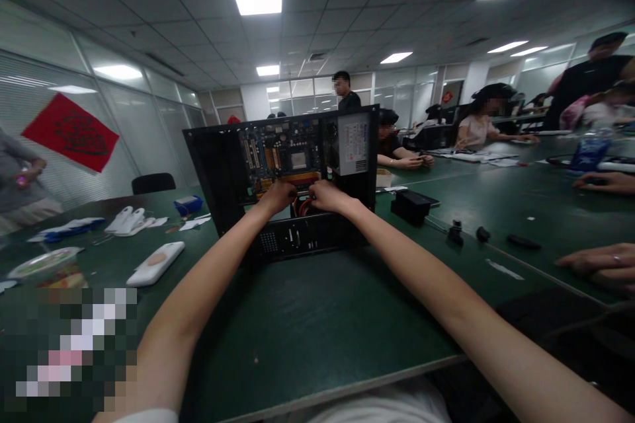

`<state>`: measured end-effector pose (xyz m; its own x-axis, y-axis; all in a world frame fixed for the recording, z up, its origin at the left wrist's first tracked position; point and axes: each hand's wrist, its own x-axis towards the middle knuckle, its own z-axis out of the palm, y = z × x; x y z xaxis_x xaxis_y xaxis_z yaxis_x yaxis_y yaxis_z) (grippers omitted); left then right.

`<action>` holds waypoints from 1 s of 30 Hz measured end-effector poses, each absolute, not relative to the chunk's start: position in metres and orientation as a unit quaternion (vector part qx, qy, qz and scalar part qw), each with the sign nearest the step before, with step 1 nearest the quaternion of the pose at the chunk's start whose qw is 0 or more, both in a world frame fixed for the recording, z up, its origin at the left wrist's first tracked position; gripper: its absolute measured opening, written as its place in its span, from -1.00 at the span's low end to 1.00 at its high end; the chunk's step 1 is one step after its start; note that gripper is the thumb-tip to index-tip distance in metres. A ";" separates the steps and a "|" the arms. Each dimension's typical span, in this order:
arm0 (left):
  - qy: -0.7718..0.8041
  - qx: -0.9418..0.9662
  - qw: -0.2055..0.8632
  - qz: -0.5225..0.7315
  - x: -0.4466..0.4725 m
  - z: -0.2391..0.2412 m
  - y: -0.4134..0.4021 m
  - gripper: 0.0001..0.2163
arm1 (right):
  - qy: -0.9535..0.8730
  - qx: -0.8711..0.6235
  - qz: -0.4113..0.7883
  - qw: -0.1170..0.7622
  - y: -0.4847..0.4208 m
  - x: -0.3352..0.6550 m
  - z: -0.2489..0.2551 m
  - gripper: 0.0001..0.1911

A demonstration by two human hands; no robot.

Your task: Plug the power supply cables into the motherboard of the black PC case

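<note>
My left hand (pixel 278 197) and right hand (pixel 328 196), both curled, reach into the computer case (pixel 307 236) near the cables (pixel 301 205); can't tell if gripping. Case stands on counter (pixel 297 324), back from its near edge.

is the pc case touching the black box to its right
Apart: the head view shows a strip of table between the case and the black box.

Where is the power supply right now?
In the head view, the power supply sits in the upper right of the computer case, beside the circuit board.
</note>
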<state>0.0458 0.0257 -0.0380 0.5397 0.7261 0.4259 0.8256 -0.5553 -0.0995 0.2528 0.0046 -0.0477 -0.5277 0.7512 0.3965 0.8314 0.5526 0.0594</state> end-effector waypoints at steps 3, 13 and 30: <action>-0.480 -0.850 0.157 -0.150 0.048 -0.036 0.021 -0.80 | -0.865 -0.456 -0.125 0.169 0.005 0.253 -0.048 -0.80; -0.493 -0.847 0.143 -0.134 0.054 -0.032 0.013 -0.79 | -0.899 -0.379 -0.147 0.165 0.020 0.247 -0.041 -0.72; -0.474 -0.854 0.108 -0.183 0.049 -0.046 0.028 -0.76 | -0.886 -0.411 -0.156 0.149 0.034 0.233 -0.043 -0.69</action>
